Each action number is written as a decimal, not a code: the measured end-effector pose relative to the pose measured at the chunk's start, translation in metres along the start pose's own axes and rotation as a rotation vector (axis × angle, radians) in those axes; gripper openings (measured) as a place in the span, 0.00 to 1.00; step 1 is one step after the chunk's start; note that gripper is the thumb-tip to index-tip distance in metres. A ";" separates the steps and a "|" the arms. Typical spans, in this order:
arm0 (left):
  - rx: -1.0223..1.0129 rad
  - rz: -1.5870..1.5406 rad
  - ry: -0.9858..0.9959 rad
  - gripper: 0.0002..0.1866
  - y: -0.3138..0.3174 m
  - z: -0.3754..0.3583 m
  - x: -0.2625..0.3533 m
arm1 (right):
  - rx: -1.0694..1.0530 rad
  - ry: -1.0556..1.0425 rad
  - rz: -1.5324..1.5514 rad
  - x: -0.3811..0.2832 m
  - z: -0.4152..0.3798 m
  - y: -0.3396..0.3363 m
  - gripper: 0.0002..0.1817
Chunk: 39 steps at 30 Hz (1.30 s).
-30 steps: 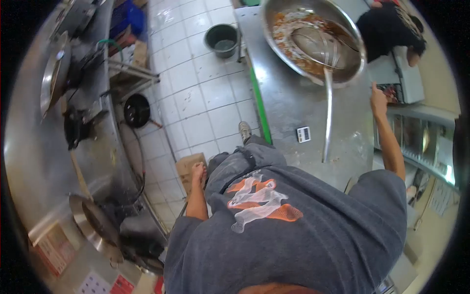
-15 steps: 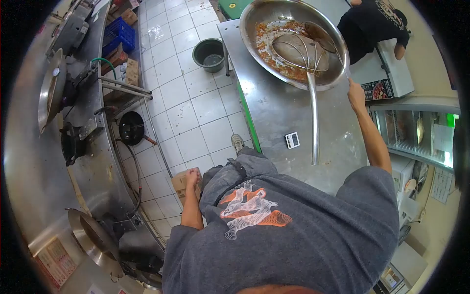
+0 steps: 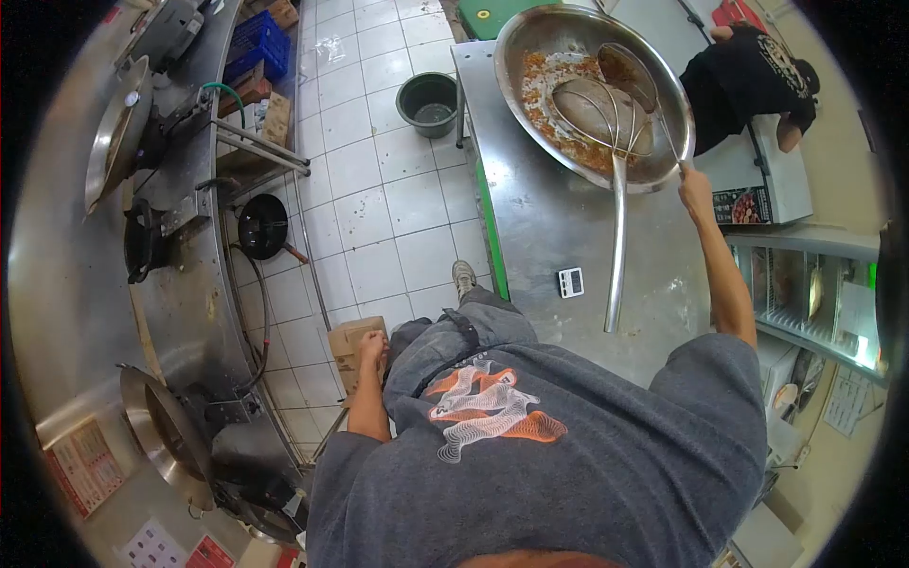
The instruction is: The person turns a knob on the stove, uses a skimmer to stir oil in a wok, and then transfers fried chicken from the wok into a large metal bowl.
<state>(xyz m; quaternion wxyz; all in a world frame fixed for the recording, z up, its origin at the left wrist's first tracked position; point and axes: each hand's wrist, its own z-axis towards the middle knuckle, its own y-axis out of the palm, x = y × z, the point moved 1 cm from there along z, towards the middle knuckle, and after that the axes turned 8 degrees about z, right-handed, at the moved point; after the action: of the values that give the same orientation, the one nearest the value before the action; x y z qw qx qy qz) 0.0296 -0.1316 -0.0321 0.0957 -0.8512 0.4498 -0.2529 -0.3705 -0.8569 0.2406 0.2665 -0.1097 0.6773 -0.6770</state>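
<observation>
1. The person wears a dark grey short-sleeved T-shirt [image 3: 568,473], its fabric heathered and loose.
2. A printed graphic [image 3: 492,407] of wavy white lines with orange patches marks the shirt.
3. Grey trousers [image 3: 473,327] in a similar shade cover the legs.
4. A worn, pale sneaker [image 3: 463,277] shows on one foot.
5. Both forearms are bare below the sleeves.
</observation>
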 end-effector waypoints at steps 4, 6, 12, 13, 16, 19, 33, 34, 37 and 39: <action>0.029 -0.007 0.043 0.09 0.004 -0.010 0.016 | 0.025 0.031 0.047 -0.019 0.012 -0.007 0.16; 0.024 -0.008 0.049 0.09 0.005 -0.016 0.019 | 0.025 -0.043 0.001 -0.012 0.018 -0.001 0.16; -0.009 -0.032 0.030 0.10 0.006 -0.013 0.006 | -0.069 0.087 -0.073 -0.008 0.037 0.001 0.18; -0.017 -0.038 0.025 0.10 0.006 -0.010 -0.001 | -0.079 0.109 -0.089 -0.014 0.036 -0.001 0.18; -0.014 -0.053 0.001 0.10 0.004 -0.013 -0.010 | -0.076 0.110 -0.066 -0.021 0.037 -0.010 0.18; 0.014 -0.049 -0.020 0.10 0.005 -0.017 -0.009 | -0.057 0.153 -0.058 -0.032 0.030 -0.016 0.18; -0.019 -0.050 0.030 0.10 0.003 -0.014 -0.002 | 0.134 0.177 0.005 -0.029 0.007 -0.022 0.19; -0.019 -0.058 0.030 0.10 0.002 -0.015 -0.003 | 0.146 0.164 0.006 -0.021 0.006 -0.017 0.19; -0.017 -0.073 0.020 0.09 0.003 -0.016 -0.003 | 0.122 0.059 0.000 0.009 0.007 0.002 0.18; -0.022 -0.078 0.011 0.09 0.003 -0.013 -0.007 | 0.132 0.044 0.009 0.014 0.007 0.004 0.17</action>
<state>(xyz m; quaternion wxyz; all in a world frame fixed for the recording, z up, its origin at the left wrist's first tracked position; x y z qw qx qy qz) 0.0180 -0.1269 -0.0241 0.0737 -0.8678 0.4195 -0.2560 -0.3775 -0.8701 0.2346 0.2613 -0.0736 0.6373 -0.7212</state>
